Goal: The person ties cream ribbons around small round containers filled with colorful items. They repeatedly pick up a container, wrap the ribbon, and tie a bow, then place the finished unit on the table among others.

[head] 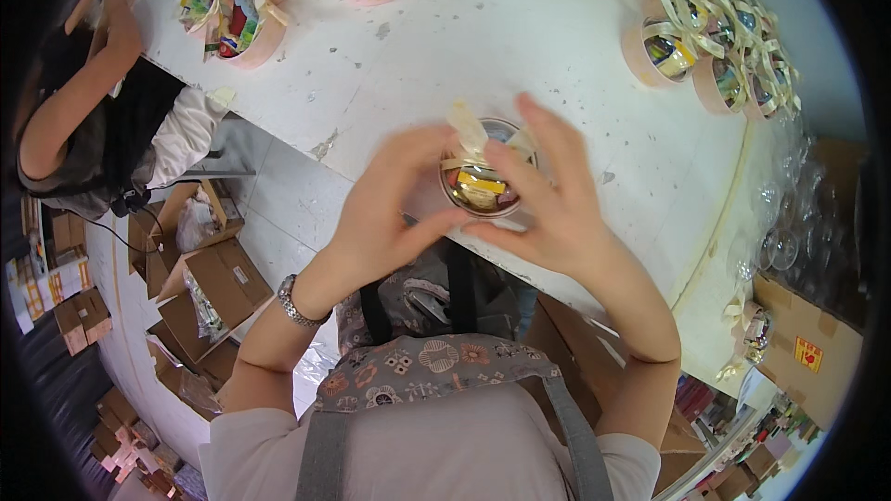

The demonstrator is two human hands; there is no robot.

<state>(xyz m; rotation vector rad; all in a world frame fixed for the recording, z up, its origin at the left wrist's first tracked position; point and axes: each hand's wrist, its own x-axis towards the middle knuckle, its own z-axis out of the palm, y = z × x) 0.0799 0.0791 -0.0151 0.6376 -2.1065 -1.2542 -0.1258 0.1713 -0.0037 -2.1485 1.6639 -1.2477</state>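
Note:
A round gift box (480, 189) with a clear top sits before me near the front edge of the white table (431, 56). Wrapped items, one yellow, show through it. A cream ribbon (469, 131) crosses its top, with a loop standing up. My left hand (393, 198) curves around the left side of the box, thumb at its near rim. On the right, my right hand (557, 198) cups the box; one finger touches the ribbon and another stretches past the far side. Both hands are a little blurred.
Ribboned round boxes (658, 56) crowd the table's far right. Open pink boxes (250, 49) of wrapped items stand far left, near another person's arm (83, 104). Clear plastic domes (783, 250) and a carton (807, 348) are at right. Open cartons (223, 278) lie below left.

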